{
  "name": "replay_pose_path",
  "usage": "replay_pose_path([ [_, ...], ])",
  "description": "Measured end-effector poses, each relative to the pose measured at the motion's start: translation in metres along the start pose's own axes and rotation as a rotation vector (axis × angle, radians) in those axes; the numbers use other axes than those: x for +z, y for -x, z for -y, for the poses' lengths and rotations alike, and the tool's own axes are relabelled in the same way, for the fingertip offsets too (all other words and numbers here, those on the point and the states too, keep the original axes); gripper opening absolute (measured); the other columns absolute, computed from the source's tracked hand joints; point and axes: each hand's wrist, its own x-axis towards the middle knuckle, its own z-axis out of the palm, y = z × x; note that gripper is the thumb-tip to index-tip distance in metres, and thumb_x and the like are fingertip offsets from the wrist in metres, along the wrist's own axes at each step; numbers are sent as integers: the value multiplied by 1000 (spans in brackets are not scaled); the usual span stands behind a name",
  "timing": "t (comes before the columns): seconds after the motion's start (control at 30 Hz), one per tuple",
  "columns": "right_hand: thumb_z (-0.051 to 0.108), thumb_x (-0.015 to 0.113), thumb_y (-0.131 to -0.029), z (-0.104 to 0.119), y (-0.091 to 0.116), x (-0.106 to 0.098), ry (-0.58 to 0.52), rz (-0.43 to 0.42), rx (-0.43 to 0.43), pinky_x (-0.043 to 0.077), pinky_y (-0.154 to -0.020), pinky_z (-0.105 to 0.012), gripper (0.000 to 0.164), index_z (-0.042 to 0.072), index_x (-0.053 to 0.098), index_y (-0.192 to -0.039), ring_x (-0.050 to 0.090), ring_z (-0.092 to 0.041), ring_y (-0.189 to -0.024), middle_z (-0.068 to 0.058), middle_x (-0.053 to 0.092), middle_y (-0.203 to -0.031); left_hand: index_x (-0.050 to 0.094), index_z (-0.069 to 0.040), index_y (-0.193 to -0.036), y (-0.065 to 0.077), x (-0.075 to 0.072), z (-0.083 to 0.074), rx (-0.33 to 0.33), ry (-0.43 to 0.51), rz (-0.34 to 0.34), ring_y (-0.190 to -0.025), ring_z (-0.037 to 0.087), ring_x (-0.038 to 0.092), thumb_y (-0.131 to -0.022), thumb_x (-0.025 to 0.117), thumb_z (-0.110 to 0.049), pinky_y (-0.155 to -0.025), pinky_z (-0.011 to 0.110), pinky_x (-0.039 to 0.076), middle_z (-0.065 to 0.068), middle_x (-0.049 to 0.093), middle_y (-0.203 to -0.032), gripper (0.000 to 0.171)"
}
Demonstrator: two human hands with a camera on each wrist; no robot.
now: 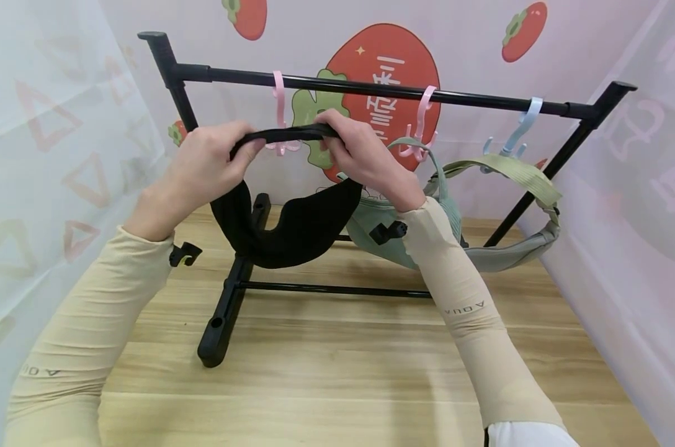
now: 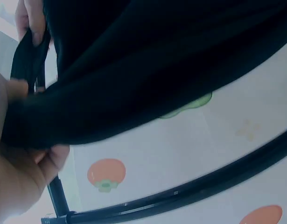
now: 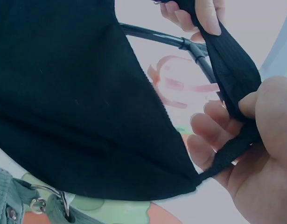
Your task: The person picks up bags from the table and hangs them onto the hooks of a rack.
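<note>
A soft black fabric bag (image 1: 309,226) hangs from its strap (image 1: 293,133), which both hands hold up in front of the rack. The left hand (image 1: 214,155) grips the strap's left end between thumb and fingers. At the other end, the right hand (image 1: 365,149) has its fingers curled round the strap. In the right wrist view the strap (image 3: 232,60) runs between the two hands, and its narrow end joins the bag's corner. Just behind the strap is a pink hook (image 1: 280,105) on the rack's top bar (image 1: 337,84).
Right of the black bag, a green bag (image 1: 371,217) hangs from a second pink hook (image 1: 424,115). A grey bag (image 1: 510,251) with a light green strap hangs at a blue hook (image 1: 522,127). The rack's black foot (image 1: 217,341) stands on the wooden surface (image 1: 315,366), between printed cloth walls.
</note>
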Motion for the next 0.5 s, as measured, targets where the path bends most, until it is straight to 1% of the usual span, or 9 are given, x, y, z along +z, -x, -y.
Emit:
replay_pose_path([
  [0.1, 4, 39, -102, -1, -7, 3, -37, -11, 34, 47, -71, -24, 23, 1, 55, -119, 56, -16, -74, -11, 61, -93, 61, 0, -91, -2, 0, -2, -84, -12, 3, -59, 23, 44, -102, 52, -19, -58, 29, 29, 9, 51, -70, 24],
  [0.2, 1, 36, -100, -3, -11, 6, -80, -52, 45, 46, -71, -25, 25, 1, 55, -116, 57, -18, -73, -11, 59, -93, 61, 0, -94, -4, 2, -4, -147, -5, 7, -60, 25, 46, -103, 49, -22, -59, 31, 31, 10, 50, -71, 27],
  [0.3, 0, 35, -99, -3, -15, 9, -104, -91, 38, 44, -68, -25, 28, 2, 56, -116, 55, -16, -72, -9, 58, -91, 62, 1, -95, -6, 4, -4, -184, -3, -7, -59, 26, 46, -103, 47, -23, -58, 31, 31, 11, 50, -69, 29],
  [0.4, 3, 35, -101, -4, -18, 10, -94, -102, 25, 42, -68, -24, 31, 5, 59, -122, 53, -12, -78, -7, 58, -94, 61, 2, -95, -8, 4, -4, -216, -7, -12, -58, 27, 46, -103, 46, -24, -56, 32, 31, 11, 49, -68, 31],
  [0.5, 5, 37, -103, -4, -22, 11, -71, -106, 7, 42, -71, -23, 33, 7, 61, -125, 52, -11, -85, -7, 59, -96, 60, 2, -96, -9, 5, -3, -245, -6, 2, -58, 27, 46, -104, 45, -26, -55, 32, 31, 11, 48, -67, 32],
])
